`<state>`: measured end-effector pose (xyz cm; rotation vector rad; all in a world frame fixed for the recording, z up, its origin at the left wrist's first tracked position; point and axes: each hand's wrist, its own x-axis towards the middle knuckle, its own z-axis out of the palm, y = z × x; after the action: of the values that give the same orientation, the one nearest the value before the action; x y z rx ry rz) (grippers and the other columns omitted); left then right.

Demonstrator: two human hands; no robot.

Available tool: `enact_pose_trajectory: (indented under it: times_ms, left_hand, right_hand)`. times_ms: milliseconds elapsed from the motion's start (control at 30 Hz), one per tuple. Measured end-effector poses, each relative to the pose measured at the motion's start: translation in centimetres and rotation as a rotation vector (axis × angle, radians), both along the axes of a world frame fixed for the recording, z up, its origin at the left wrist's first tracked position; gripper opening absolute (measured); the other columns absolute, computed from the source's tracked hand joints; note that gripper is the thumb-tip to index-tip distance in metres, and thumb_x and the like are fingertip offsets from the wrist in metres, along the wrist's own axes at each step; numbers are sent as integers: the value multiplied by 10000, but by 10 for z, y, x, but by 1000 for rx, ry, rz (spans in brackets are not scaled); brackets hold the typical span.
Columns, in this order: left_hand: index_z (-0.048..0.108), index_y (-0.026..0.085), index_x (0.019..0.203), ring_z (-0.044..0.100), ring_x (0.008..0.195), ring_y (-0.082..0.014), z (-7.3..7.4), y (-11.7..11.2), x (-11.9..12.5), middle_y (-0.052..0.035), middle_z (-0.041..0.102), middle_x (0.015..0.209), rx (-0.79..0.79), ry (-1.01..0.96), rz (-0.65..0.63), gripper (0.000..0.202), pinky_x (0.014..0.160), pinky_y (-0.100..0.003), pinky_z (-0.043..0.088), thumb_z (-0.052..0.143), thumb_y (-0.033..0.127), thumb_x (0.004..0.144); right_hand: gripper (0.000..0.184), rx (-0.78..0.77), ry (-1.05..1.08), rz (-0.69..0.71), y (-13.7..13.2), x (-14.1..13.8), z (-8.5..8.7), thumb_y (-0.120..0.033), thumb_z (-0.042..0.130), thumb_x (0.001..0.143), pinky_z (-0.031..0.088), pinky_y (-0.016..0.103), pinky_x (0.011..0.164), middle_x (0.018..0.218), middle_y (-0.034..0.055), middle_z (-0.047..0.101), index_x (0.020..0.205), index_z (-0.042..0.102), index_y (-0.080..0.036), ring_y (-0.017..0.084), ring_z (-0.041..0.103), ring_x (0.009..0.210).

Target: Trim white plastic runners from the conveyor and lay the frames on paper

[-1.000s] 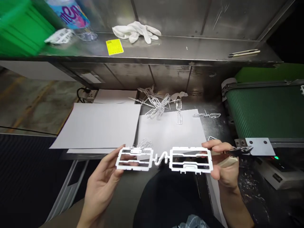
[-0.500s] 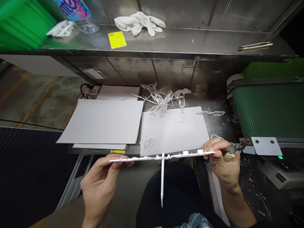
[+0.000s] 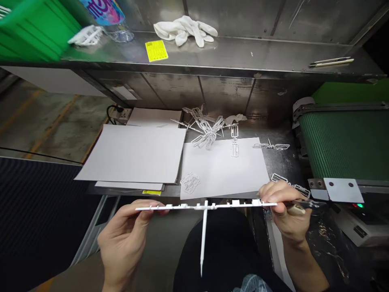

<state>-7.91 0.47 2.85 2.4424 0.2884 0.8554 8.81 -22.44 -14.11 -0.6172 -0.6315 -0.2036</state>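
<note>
Both hands hold a white moulded plastic part [image 3: 206, 206], two frames joined by a runner, turned edge-on so it shows as a thin horizontal strip with a sprue stem [image 3: 202, 239] hanging down from its middle. My left hand [image 3: 127, 239] pinches its left end between thumb and fingers. My right hand [image 3: 287, 211] grips the right end and also holds a small cutting tool [image 3: 299, 207] with a pale handle. The part hovers over my lap, in front of the metal bench edge.
White paper sheets [image 3: 133, 154] [image 3: 223, 168] lie on the bench, with a heap of white plastic scrap [image 3: 205, 129] behind and loose pieces [image 3: 272, 146] to the right. A green conveyor [image 3: 343, 138] stands right. The upper shelf carries white gloves [image 3: 185, 30], a yellow label [image 3: 156, 50] and a green crate [image 3: 27, 28].
The plastic part has been tipped from facing me flat to edge-on, so the sprue stem now points down. Both hands keep their grip; the view shifted slightly.
</note>
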Motion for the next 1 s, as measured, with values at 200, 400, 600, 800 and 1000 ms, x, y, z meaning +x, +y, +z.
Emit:
enact_pose_trajectory:
  times_ms: [200, 400, 600, 800, 1000]
  left_hand:
    - [694, 198, 1029, 708, 977, -121, 8, -2, 3, -34, 703, 1030, 48, -11, -33, 118, 892, -231, 605, 651, 96, 988]
    - [645, 201, 1206, 757, 1002, -154, 31, -16, 17, -73, 748, 1114, -556, 721, -316, 342, 897, -189, 598, 699, 467, 998]
    - [617, 101, 1088, 757, 865, -155, 35, -36, 31, -92, 735, 960, -922, 876, -310, 373, 789, -231, 600, 639, 469, 1039]
    - [577, 96, 997, 763, 788, -189, 33, -48, 37, -80, 702, 975, -1018, 919, -232, 425, 695, -218, 585, 620, 516, 1042]
    - [475, 107, 1000, 754, 736, -211, 10, -43, 40, -242, 728, 1087, -1209, 1067, -175, 460, 665, -259, 598, 542, 558, 1068]
  right_hand:
    - [155, -15, -87, -74, -2, 6, -2, -62, 624, 1004, 534, 404, 710, 952, 77, 665, 1122, 701, -126, 185, 652, 888]
    - [147, -430, 125, -249, -10, 23, -12, -66, 677, 960, 524, 242, 734, 944, 31, 656, 1034, 690, -194, 114, 642, 857]
    - [369, -801, 473, -65, -12, 35, -17, -512, 753, 937, 435, 225, 616, 759, 49, 619, 1002, 732, -149, 109, 542, 666]
    - [476, -783, 611, 62, -11, 35, -18, -604, 774, 891, 453, 247, 580, 801, 69, 614, 977, 698, -141, 126, 550, 665]
    - [534, -778, 621, 120, -12, 33, -18, -654, 779, 873, 471, 232, 543, 789, 57, 609, 980, 684, -139, 120, 563, 642]
